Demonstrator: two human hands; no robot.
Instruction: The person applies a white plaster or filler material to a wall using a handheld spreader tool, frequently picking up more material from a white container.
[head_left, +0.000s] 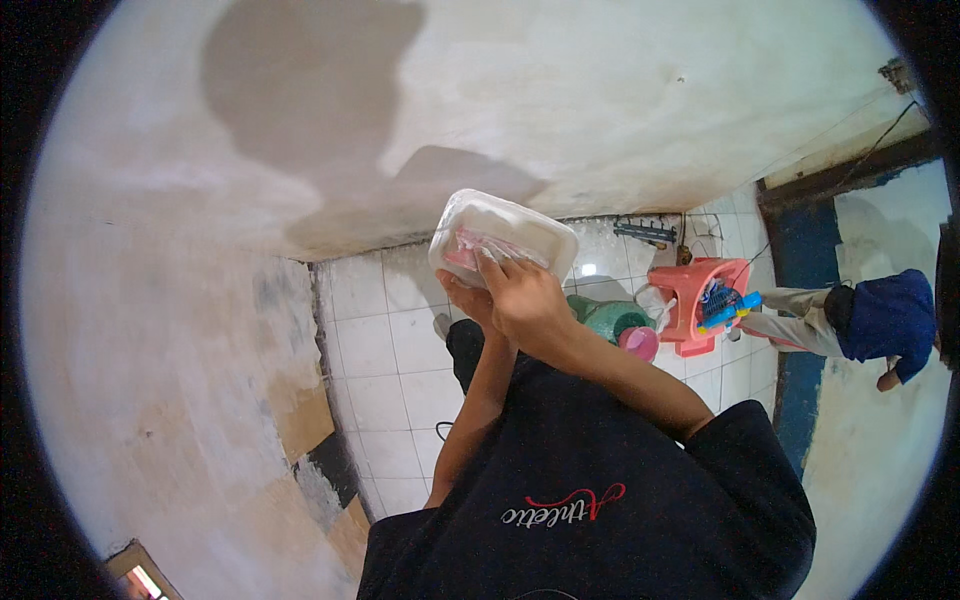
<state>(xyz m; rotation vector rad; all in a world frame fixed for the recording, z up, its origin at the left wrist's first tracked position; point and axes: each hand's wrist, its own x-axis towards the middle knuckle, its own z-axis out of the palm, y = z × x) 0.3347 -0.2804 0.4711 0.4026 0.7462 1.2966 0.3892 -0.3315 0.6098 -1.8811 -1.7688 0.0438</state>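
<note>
A white rectangular tub [556, 238] with rounded corners is held up before me, close to the wall. My left hand [463, 297] grips its near edge, its other fingers hidden beneath the tub. Reaching in over the rim, my right hand [527, 305] has its fingers bent onto a flat pink piece [462, 246] smeared with white. White residue also coats the fingertips and the tub's inside. Whether the pink piece is a scraper or something softer I cannot tell.
Pale patchy walls [560, 90] rise ahead and at left. On the tiled floor [365, 345] stand a pink plastic stool [684, 300] with blue items, a green container [605, 318] and a pink bowl [639, 344]. A person in blue [885, 325] is at the right, near a dark blue door frame [805, 370].
</note>
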